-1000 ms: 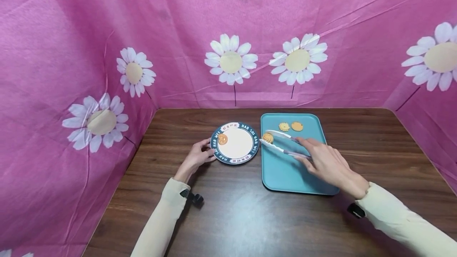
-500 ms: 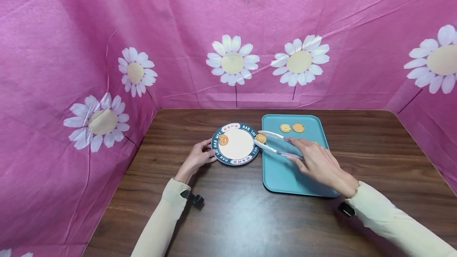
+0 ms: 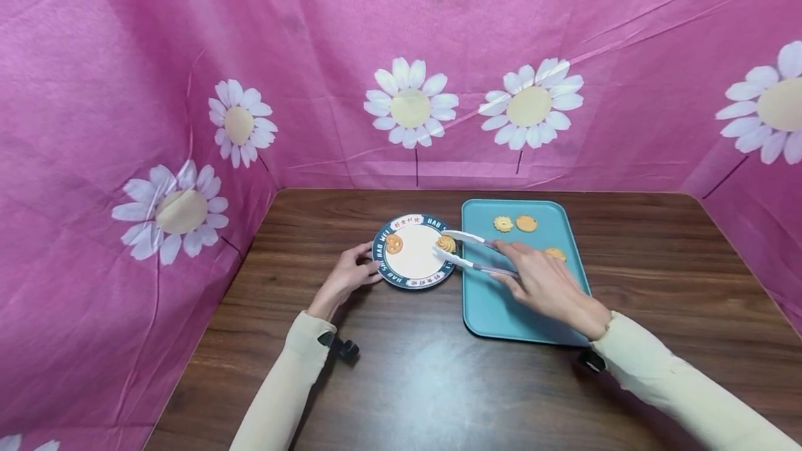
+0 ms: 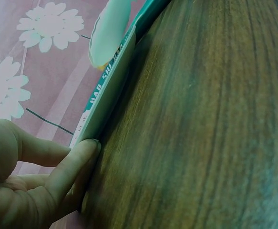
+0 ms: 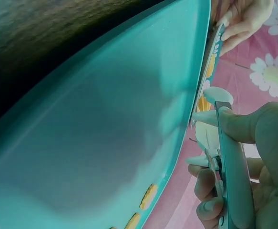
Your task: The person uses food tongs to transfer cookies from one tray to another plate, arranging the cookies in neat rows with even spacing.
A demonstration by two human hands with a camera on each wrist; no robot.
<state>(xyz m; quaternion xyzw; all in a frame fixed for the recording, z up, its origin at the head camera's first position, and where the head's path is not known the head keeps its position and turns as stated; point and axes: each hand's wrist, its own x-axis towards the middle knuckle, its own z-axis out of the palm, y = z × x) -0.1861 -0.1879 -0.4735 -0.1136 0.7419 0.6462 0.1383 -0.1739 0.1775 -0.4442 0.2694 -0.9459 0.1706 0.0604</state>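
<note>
My left hand (image 3: 344, 277) pinches the left rim of a round plate (image 3: 410, 283) with a white middle and a dark lettered border. In the left wrist view, the fingertips (image 4: 87, 149) meet the plate's edge. My right hand (image 3: 548, 284) grips a pair of tongs (image 3: 485, 268) with white tips; the right wrist view shows its metal handle along the fingers. Between the tong tips is a swirled cookie (image 3: 445, 245), over the plate's right side. A pretzel-shaped cookie (image 3: 394, 243) lies at the plate's left.
A teal tray (image 3: 501, 312) stands right of the plate on the brown wooden table (image 3: 376, 381). On it lie a scalloped cookie (image 3: 503, 223), a round flat cookie (image 3: 526, 223) and another cookie (image 3: 555, 254) partly behind the right hand. Pink flowered cloth (image 3: 326, 33) hangs around the table.
The right hand has moved left with the tongs, bringing the swirled cookie from the tray's left edge to over the plate. The left hand stays at the plate's rim.
</note>
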